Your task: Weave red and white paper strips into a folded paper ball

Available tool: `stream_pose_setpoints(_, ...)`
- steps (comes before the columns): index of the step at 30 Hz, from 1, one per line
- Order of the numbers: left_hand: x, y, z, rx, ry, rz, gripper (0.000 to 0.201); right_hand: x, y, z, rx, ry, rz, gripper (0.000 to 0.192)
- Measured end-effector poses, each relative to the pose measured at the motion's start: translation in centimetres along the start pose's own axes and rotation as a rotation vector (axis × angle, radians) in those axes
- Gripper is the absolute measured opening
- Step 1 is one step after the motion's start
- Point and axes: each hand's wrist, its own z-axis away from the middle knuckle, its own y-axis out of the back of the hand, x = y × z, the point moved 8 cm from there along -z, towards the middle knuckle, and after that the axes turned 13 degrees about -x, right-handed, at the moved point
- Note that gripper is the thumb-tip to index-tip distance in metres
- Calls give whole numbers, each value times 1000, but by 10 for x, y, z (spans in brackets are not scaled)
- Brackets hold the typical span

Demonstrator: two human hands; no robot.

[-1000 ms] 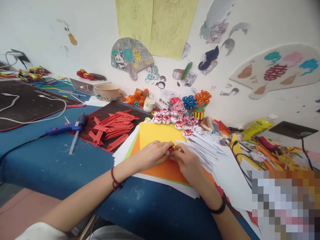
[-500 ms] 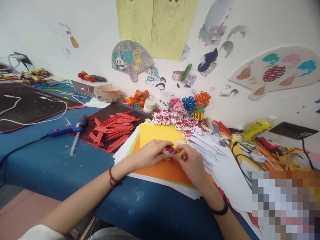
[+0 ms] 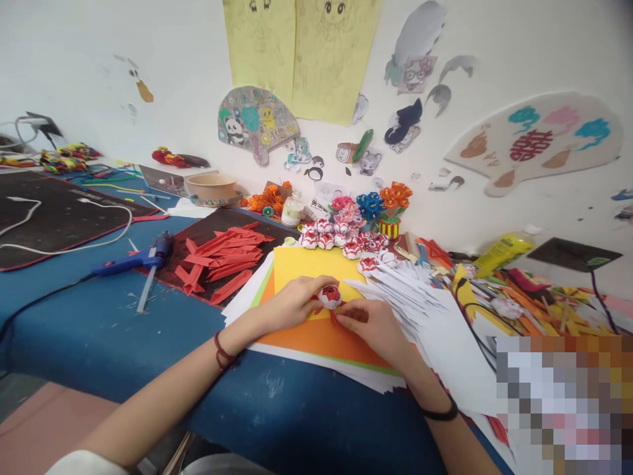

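Red-and-white round folded-paper flower (image 3: 330, 297) sits in the head view over flat yellow and orange paper sheets (image 3: 301, 264), its left side gripped by the bare left hand (image 3: 297, 300), thumb and fingers parted just enough. I see the bare right hand (image 3: 370, 323) at the flower's lower right, fingertips nearly together; I cannot tell whether they pinch anything.

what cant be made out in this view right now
All in the head view:
- Underside of the red-and-white flower: turned away from the camera.
- Palm of the left hand: hidden by its own back.
- Tops of the yellow drawings: cut off by the upper edge.
- Lower right corner: masked by pixel blocks.
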Motion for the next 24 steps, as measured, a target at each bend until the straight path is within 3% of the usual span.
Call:
stream_pose_setpoints(8, 10, 4, 0, 74, 7, -50, 42, 6, 10, 1, 185, 2, 96, 12)
stream_pose_setpoints(12, 9, -2, -4, 93, 24, -90, 35, 2, 12, 4, 286, 6, 281, 15)
stream_pose_setpoints(18, 7, -5, -4, 83, 8, -113, 35, -7, -1, 4, 232, 101, 342, 10)
stream_pose_setpoints(24, 4, -7, -3, 76, -3, -106, 35, -12, -7, 7, 263, 230, 371, 13)
